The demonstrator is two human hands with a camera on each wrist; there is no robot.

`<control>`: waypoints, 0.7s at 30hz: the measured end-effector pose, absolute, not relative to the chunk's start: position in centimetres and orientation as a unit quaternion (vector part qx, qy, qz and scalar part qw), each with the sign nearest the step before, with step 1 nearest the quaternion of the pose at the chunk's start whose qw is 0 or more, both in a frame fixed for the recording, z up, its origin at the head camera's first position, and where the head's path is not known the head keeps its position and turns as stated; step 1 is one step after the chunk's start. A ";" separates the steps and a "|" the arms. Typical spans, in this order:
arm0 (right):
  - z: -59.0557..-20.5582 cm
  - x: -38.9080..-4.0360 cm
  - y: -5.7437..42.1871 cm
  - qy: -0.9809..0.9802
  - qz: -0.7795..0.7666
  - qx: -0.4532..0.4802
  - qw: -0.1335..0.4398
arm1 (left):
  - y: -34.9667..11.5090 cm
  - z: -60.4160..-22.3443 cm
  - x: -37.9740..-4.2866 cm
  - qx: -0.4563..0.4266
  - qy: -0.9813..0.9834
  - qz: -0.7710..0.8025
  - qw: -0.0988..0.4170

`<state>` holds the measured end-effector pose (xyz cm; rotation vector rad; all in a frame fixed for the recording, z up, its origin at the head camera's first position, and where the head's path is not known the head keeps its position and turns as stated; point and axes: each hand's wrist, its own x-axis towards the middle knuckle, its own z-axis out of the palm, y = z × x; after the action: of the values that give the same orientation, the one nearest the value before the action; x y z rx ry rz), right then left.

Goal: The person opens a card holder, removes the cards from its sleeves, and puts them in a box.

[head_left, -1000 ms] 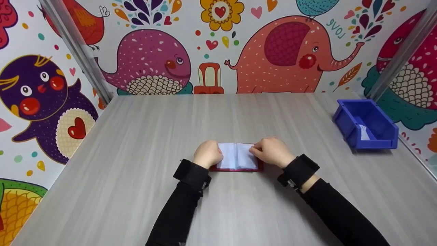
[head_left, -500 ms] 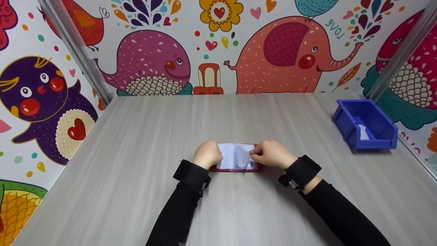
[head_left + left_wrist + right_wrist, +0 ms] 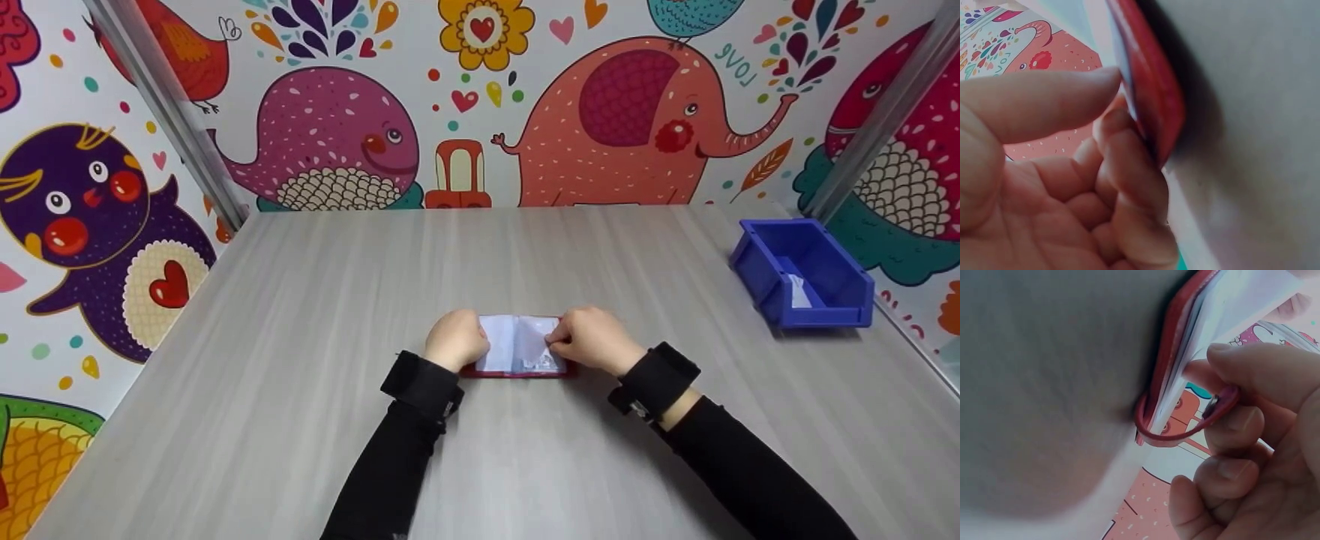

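A small red card holder (image 3: 517,374) lies spread open at the middle of the table, showing pale plastic sleeves (image 3: 496,343) on both sides. My left hand (image 3: 456,340) pinches its left edge; in the left wrist view the thumb is on the pages and curled fingers lie along the red cover (image 3: 1159,90). At the right side, my right hand (image 3: 598,339) has thumb and index fingertip at the edge of the sleeves (image 3: 1199,337), pinching there. A red strap (image 3: 1171,437) with a metal snap (image 3: 1211,406) loops out by the right hand's curled fingers.
A blue plastic bin (image 3: 829,318) stands at the table's right, with a white slip (image 3: 800,291) inside. Walls with cartoon animal prints border the grey wood-grain table (image 3: 337,285) at the back and sides.
The right-hand page has changed from plain whitish to a glossier sleeve with marks along its bottom. My right hand has shifted slightly; the left keeps its place.
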<state>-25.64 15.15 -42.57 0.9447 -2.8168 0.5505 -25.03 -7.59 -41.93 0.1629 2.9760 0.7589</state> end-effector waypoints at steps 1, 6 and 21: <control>-42.6 -25.7 15.2 -0.929 0.182 0.316 0.064 | -7.6 -41.9 -25.0 0.055 0.967 0.245 0.031; -42.9 -25.8 15.3 -0.923 0.179 0.330 0.080 | -7.5 -41.6 -24.8 0.064 0.969 0.237 0.015; -42.8 -25.8 15.3 -0.925 0.189 0.321 0.068 | -4.5 -39.6 -23.0 0.161 0.943 0.281 -0.075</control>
<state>-25.84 15.29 -42.80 0.9673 -2.7884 0.5704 -22.97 -4.51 -39.62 0.5330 3.1125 0.9267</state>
